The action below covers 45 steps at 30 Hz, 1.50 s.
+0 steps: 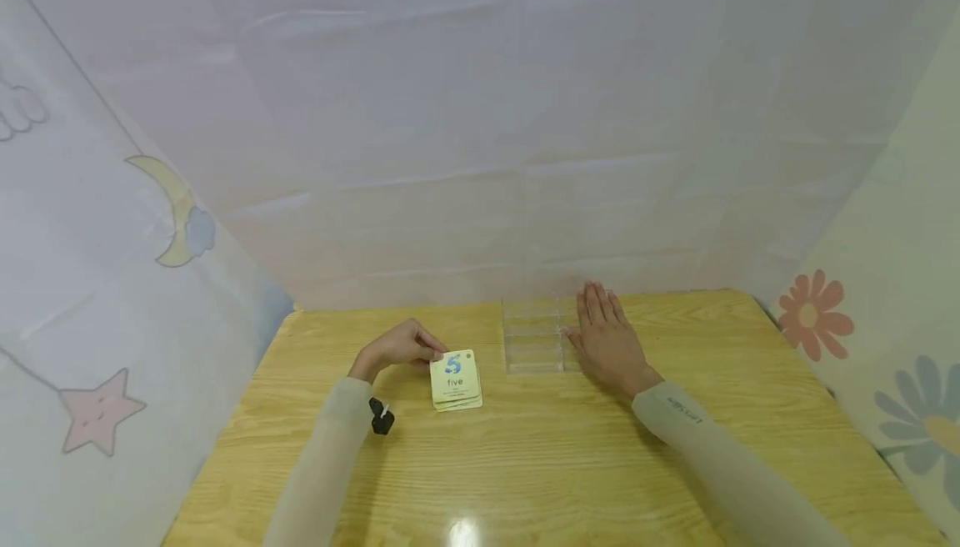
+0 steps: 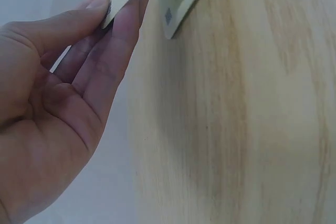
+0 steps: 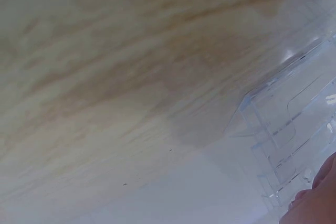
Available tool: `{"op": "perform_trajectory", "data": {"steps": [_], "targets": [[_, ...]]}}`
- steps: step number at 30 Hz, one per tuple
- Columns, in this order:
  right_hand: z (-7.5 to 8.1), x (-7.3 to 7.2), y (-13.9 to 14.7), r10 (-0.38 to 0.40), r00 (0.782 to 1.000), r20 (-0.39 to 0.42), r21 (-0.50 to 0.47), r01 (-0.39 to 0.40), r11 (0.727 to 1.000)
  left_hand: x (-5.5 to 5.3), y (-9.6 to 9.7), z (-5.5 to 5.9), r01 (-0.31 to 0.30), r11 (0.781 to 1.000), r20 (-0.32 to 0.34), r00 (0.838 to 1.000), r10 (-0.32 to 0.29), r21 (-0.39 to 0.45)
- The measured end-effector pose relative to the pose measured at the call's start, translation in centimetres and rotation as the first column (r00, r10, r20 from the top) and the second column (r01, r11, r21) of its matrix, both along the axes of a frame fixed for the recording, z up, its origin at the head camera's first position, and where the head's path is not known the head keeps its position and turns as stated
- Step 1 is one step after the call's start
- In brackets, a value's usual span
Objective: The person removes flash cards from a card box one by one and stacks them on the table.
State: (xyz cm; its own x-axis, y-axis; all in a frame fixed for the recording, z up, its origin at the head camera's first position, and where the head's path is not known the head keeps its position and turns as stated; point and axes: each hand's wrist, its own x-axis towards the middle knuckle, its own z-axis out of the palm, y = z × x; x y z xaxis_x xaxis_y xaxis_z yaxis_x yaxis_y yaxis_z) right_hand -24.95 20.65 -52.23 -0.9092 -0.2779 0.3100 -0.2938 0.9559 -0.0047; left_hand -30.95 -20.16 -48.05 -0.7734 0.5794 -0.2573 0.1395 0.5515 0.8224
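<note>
- Counter (image 1: 570, 464): wood, bare near you, curtains close on 3 sides.
- Clear tray (image 1: 534, 345): divided, mid-back; your right hand (image 1: 609, 343) lies flat w/ its thumb against the tray's side, grip released.
- Card stack (image 1: 456, 382): pale yellow, blue "5 five" on top, mid-counter; your left hand (image 1: 397, 348) pinches the top card's edge.

A small stack of pale yellow cards (image 1: 456, 382) lies flat on the wooden surface (image 1: 555, 464), its top card, showing a blue 5 and "five", pinched at its edge by the left fingers (image 2: 126, 19). A clear compartmented box (image 1: 534, 335) sits against the right fingers (image 1: 600, 307).
</note>
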Motion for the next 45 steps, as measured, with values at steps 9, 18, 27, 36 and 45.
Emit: {"op": "perform_trajectory", "data": {"steps": [9, 18, 27, 36, 45], "targets": [[0.0, -0.1, -0.1, 0.015, 1.000, -0.010, 0.006, -0.014, 1.000, 0.3, 0.1, -0.5, -0.023, 0.999, -0.026, 0.999, 0.023, -0.035], [0.1, -0.4, 0.0, 0.007, 1.000, -0.005, 0.024, -0.007, 1.000, 0.3, 0.3, -0.6, -0.021, 0.998, -0.058, 0.998, 0.018, -0.055], [0.0, -0.4, 0.0, 0.022, 0.999, -0.046, 0.010, -0.022, 1.000, 0.7, 0.3, -1.0, -0.042, 0.997, -0.082, 0.996, 0.036, -0.070], [-0.1, -0.2, 0.1, 0.014, 1.000, -0.021, 0.007, -0.014, 1.000, 1.2, 0.5, -1.2, -0.074, 0.994, -0.132, 0.989, 0.063, -0.078], [-0.1, -0.1, 0.2, -0.001, 1.000, -0.001, -0.001, 0.001, 1.000, 1.6, 1.0, -1.2, -0.116, 0.986, -0.220, 0.971, 0.088, -0.120]]}}
